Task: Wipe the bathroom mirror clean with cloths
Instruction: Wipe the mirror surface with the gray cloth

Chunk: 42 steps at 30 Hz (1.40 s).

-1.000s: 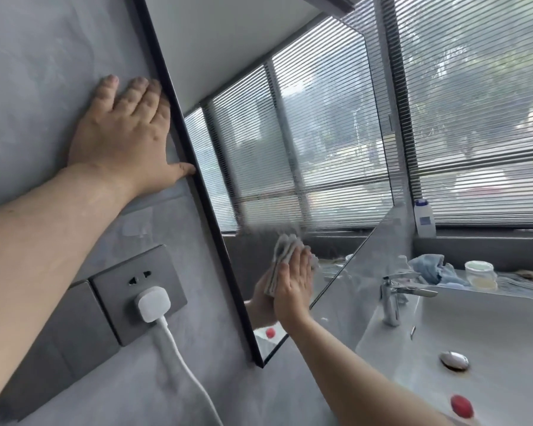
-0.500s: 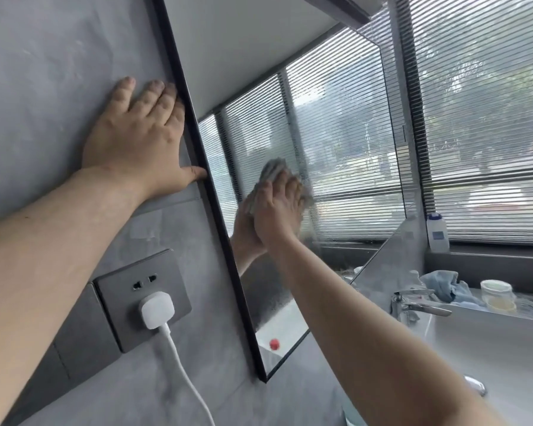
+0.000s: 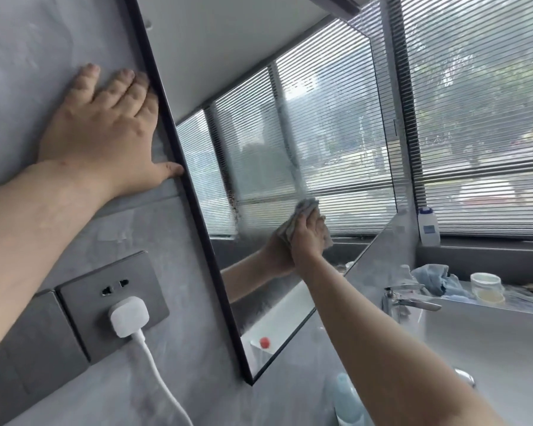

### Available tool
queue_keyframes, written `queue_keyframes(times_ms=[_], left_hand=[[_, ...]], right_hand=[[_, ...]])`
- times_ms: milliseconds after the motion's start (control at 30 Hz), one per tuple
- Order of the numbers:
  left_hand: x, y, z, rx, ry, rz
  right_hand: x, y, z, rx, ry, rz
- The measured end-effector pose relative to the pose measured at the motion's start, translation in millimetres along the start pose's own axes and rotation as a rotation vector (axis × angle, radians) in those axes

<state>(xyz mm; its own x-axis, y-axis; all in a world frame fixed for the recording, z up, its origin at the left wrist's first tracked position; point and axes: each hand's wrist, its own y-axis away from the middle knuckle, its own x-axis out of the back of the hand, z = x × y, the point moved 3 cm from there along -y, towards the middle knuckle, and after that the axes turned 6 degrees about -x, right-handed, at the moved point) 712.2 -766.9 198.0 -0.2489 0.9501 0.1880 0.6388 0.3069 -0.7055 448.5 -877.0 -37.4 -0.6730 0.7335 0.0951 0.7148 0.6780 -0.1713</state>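
The left hand [image 3: 102, 130] lies flat on the grey wall [image 3: 28, 56], fingers spread and pointing up, the thumb stretched out so its tip touches the thin black frame of the mirror [image 3: 290, 87]. It holds nothing; the forearm runs down and out of view at the lower left.

The right hand [image 3: 308, 238] reaches forward with the arm nearly straight, palm pressed against the glass. Its fingers are closed over one crumpled grey cloth [image 3: 302, 210], which sticks out above the fingertips and lies flat on the mirror. The hand's reflection meets it on the glass. The two hands are well apart, the left higher and off the mirror.

The mirror is a flat rectangular pane, reflecting slatted window blinds. To the left of the right hand the glass shows a hazy, streaked patch with a dark speckled edge.

Below the left forearm, one dark grey socket plate [image 3: 111, 299] carries one white plug [image 3: 129, 315] with a smooth white cable [image 3: 163, 382] hanging down. To the right of the right arm sit one pale sink [image 3: 490, 348], one shiny metal tap [image 3: 410, 299], one blue cloth [image 3: 437, 278] in a heap, one round clear jar [image 3: 486, 287] and one white bottle [image 3: 428, 226] on the window ledge.
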Motion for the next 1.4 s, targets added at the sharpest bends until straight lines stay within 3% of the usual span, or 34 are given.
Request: queue_keyframes(times_ms=[100,233,367,633,833,1000,1067,1167,1400], left_hand=[[-0.3,-0.4,0.0,-0.008,0.005,0.004],[0.7,1.1,0.0,-0.013,0.005,0.010],[2.5,2.5,0.4,-0.023,0.006,0.007],[0.3,4.5,-3.2,-0.046,0.001,0.023],[-1.4,3.1,-3.1,-0.050,0.000,0.053],[-4.3,3.7,-3.2,-0.059,-0.003,0.056],[-4.7,4.5,-0.9,-0.055,-0.017,0.046],[-3.0,5.1,1.5,-0.055,-0.029,0.029],[-0.1,6.8,1.0,-0.056,-0.038,0.009]], right_hand=[[6.2,27.0,46.4,-0.116,-0.083,-0.004],[4.6,68.3,83.8,-0.084,-0.170,-0.029],[-15.9,91.8,109.1,-0.033,-0.093,-0.083],[-41.4,177.4,132.1,0.296,0.179,-0.208],[-28.3,116.6,116.9,0.249,0.142,-0.094],[-10.4,20.0,97.2,-0.023,0.074,0.018],[-10.3,10.2,90.7,-0.047,0.094,0.048],[-19.8,43.2,69.3,0.127,0.093,0.053],[-28.2,134.8,35.4,0.929,0.356,-0.078]])
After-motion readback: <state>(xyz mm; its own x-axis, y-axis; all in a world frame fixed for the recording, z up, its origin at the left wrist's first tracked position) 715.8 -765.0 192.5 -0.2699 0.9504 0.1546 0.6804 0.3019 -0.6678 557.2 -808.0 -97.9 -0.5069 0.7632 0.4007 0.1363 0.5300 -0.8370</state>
